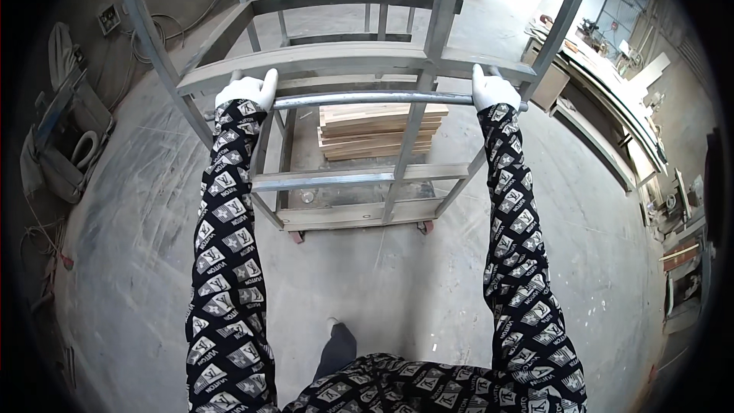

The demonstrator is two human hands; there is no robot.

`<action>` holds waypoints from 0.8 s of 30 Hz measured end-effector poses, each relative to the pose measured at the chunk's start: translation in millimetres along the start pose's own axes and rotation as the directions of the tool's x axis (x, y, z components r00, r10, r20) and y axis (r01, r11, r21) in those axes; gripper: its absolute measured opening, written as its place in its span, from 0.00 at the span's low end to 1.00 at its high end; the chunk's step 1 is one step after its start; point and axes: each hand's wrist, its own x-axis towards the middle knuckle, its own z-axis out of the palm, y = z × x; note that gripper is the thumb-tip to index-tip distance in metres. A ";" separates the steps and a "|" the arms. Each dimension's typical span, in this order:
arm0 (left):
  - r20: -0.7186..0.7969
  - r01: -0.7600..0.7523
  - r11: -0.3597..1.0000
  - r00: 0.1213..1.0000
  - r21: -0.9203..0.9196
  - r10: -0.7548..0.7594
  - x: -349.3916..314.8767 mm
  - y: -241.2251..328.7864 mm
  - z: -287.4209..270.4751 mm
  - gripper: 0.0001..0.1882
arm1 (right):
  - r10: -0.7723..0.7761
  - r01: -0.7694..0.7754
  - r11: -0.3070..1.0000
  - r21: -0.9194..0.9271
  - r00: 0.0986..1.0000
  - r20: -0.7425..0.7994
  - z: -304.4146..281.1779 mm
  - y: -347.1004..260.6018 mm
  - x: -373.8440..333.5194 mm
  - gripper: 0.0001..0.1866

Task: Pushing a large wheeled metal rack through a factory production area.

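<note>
A tall grey metal rack cart (336, 61) stands right in front of me on small reddish wheels. Across its near side runs a round metal push bar (375, 98). At the bar's left end, my left hand (246, 92), in a white glove, is closed around it with the thumb raised. My right hand (493, 91), gloved the same way, grips the right end, its thumb also pointing up. Most fingers of both hands are hidden behind the bar. Low inside the cart lies a stack of light wooden boards (375, 131).
Along the right, a long workbench (604, 92) carries sheets and clutter. Cables (157, 42) hang by the left wall, near a dark machine or equipment case (65, 130). Grey dusty floor (138, 252) surrounds the cart. One of my legs (336, 348) shows below.
</note>
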 end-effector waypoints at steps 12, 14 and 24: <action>-0.014 -0.083 0.995 0.996 0.055 0.084 15.5 -9.0 -3.1 0.35 | 0.035 -0.033 0.999 0.040 0.998 -0.051 -18.2 -4.9 3.1 0.24; 0.053 -0.046 0.998 0.998 0.053 0.043 18.7 -8.1 -16.2 0.32 | 0.148 -0.136 0.977 0.162 0.987 -0.063 -21.3 -4.7 9.6 0.31; 0.064 -0.032 0.994 0.998 0.100 0.026 13.9 -32.0 5.3 0.34 | 0.081 -0.046 0.977 0.210 0.983 -0.164 -16.7 -29.3 -8.6 0.30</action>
